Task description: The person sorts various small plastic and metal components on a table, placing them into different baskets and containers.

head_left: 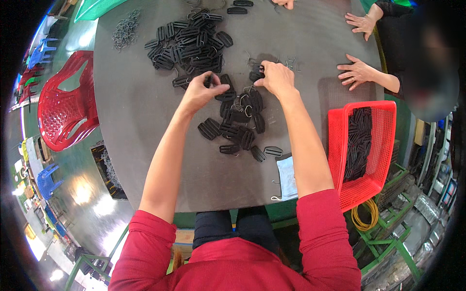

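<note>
My left hand (200, 93) is closed, with a small black plastic buckle (208, 80) pinched between thumb and fingers, just above the table. My right hand (277, 78) is also closed, its thumb and fingers on another black buckle (256, 74) lying against the tabletop. Between and below the hands spreads a loose group of black slotted buckles (236, 131), several with bent metal wire hooks (245, 103) on or among them. Beyond my left hand rises a larger heap of similar buckles (194, 41). A few loose wire hooks (291, 63) lie right of my right hand.
A pile of wire hooks (126, 30) lies at the table's (131, 160) far left. A red basket (335, 155) of black buckles stands right; a light blue face mask (287, 178) lies near the front edge. A co-worker's hands (358, 72) rest at the right edge. Red chairs (68, 104) stand left.
</note>
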Motion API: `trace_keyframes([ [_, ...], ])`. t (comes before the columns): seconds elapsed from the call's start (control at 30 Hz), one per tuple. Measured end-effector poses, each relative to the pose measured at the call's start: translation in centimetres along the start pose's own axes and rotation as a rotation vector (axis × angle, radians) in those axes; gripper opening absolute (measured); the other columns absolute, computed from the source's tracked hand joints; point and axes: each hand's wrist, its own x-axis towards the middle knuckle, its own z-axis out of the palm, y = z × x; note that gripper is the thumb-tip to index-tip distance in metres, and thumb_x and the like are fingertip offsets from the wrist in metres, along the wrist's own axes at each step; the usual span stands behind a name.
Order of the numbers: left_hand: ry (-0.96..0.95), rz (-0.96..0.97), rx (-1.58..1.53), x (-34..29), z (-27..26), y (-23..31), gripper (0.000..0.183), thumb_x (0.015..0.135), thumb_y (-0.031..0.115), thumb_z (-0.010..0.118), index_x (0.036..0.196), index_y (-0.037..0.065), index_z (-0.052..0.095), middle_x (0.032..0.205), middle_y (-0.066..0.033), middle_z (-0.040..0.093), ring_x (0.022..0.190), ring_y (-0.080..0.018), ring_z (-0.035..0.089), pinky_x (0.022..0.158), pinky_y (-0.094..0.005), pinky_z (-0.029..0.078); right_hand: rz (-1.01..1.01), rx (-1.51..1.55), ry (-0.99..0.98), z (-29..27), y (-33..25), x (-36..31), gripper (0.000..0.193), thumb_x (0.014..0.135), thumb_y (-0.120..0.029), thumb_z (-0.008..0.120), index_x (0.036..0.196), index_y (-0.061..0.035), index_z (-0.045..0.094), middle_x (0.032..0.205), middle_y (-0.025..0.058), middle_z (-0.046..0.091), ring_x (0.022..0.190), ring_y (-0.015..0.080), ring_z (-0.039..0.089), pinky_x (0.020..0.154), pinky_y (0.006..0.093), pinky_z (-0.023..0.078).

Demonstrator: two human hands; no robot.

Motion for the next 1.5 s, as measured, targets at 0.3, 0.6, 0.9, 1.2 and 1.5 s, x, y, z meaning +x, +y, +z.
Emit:
trace_keyframes([
  [0.3, 0.046, 0.173, 0.642, -2.0, -0.2, -0.8, 0.029, 0.073, 0.023, 0.073, 0.09, 0.003, 0.061, 0.083, -0.0136, 0.066, 0.079, -0.0299, 0.063, 0.065, -0.037, 0.047, 0.153, 1.323, -0.273, -2.3, 1.6, -4.5, 0.024, 0.073, -0.02, 0.07, 0.091, -0.008, 0.058, 0.085, 0.0072, 0.065, 0.084, 0.0212, 0.065, 0.07, 0.0297, 0.048],
  [0.6, -0.42, -0.083, -0.976, -5.8, -5.3, -4.9, 0.026, 0.083, 0.021, 0.058, 0.103, 0.007, 0.049, 0.082, -0.0077, 0.059, 0.059, -0.0129, 0.053, 0.041, -0.0222, 0.037, 0.155, 0.343, -0.133, 3.5, -7.1, -0.1, 0.047, 0.074, -0.026, 0.072, 0.11, -0.0016, 0.054, 0.096, 0.0162, 0.064, 0.093, 0.0321, 0.062, 0.079, 0.0387, 0.049],
  [0.9, 0.113, -0.232, 0.104, -7.4, -3.5, -5.4, 0.032, 0.077, 0.021, 0.07, 0.101, 0.004, 0.058, 0.071, -0.0031, 0.06, 0.063, -0.0117, 0.054, 0.056, -0.0277, 0.044, 0.161, 0.158, -0.048, 4.2, -9.3, -0.9, 0.04, 0.065, -0.021, 0.077, 0.098, -0.0032, 0.063, 0.105, 0.0158, 0.062, 0.097, 0.032, 0.061, 0.083, 0.0402, 0.049],
  [1.2, -0.105, 0.057, 0.751, -11.6, -0.8, -6.5, 0.036, 0.075, 0.021, 0.069, 0.105, 0.01, 0.05, 0.086, -0.014, 0.064, 0.081, -0.0337, 0.062, 0.069, -0.0432, 0.047, -0.491, -0.131, -0.285, 4.4, -7.1, -7.2, 0.026, 0.072, -0.016, 0.066, 0.097, -0.0102, 0.06, 0.088, 0.0116, 0.064, 0.086, 0.0256, 0.063, 0.074, 0.0399, 0.049],
  [1.5, -0.134, 0.143, 1.01, -10.1, -0.7, -4.9, 0.038, 0.077, 0.024, 0.068, 0.102, 0.004, 0.048, 0.089, -0.0137, 0.062, 0.082, -0.0318, 0.063, 0.068, -0.0421, 0.049, -0.328, -0.064, -0.033, 3.8, -4.4, -10.3, 0.011, 0.075, -0.011, 0.063, 0.085, -0.0067, 0.06, 0.087, 0.0093, 0.06, 0.076, 0.0269, 0.064, 0.065, 0.0382, 0.051],
])
